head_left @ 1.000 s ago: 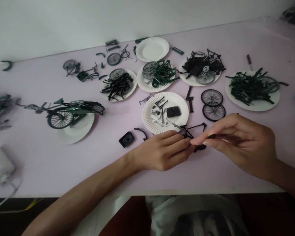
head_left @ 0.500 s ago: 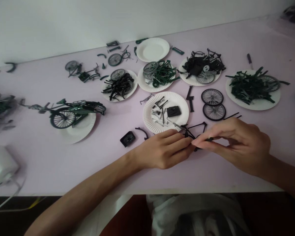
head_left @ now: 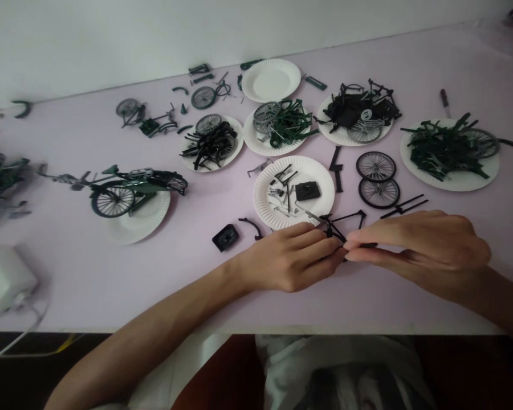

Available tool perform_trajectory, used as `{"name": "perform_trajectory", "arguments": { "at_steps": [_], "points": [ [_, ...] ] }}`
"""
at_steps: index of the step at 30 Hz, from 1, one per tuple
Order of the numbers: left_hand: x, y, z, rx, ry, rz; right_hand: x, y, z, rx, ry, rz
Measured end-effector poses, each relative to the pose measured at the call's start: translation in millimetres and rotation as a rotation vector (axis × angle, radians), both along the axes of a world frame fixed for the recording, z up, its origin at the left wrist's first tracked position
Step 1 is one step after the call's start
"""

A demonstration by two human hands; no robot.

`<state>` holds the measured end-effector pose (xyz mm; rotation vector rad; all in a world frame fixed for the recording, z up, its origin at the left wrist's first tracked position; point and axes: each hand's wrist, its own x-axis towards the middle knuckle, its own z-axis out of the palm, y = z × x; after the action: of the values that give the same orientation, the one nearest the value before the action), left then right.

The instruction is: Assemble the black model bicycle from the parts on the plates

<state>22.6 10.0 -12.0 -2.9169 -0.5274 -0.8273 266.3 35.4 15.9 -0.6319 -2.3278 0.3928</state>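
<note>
My left hand is closed around a black model bicycle frame, whose upper tubes and silver handlebar stick out beyond the fingers. My right hand pinches a small dark part between thumb and fingertips, right against the frame. What that part is I cannot make out, and the joint between the two is covered by my fingers. Just behind my hands, a paper plate holds small pieces and a black square part. Two loose wheels lie to the right of it.
A green assembled model bicycle rests on a plate at the left. Several plates of bicycle parts line the back. A screwdriver lies behind the right plate. A black tray-like part sits left of my left hand.
The view has shifted slightly. My right hand has turned over somewhat at the frame, its knuckles now lower and flatter, still pinching the dark part. My left hand keeps its hold.
</note>
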Motion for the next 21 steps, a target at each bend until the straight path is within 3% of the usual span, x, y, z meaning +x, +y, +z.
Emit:
{"name": "perform_trajectory", "arguments": {
  "at_steps": [4, 8, 14, 17, 21],
  "points": [
    [0, -1, -1.6, -0.003, 0.022, -0.001, 3, 2, -4.6, 0.034, 0.032, 0.089],
    [0, -1, -2.4, 0.025, 0.058, 0.005, 8, 4, -3.6, -0.161, 0.026, 0.213],
    [0, 0, -1.4, 0.028, 0.014, 0.001, 3, -1, -6.0, -0.028, 0.028, 0.022],
    [0, -1, -1.4, 0.021, 0.019, 0.001, 1, 0, -5.4, -0.034, 0.028, 0.077],
    [0, -1, -1.9, 0.027, 0.057, 0.004, 3, 4, 4.0, -0.193, 0.002, 0.186]
  ]
}}
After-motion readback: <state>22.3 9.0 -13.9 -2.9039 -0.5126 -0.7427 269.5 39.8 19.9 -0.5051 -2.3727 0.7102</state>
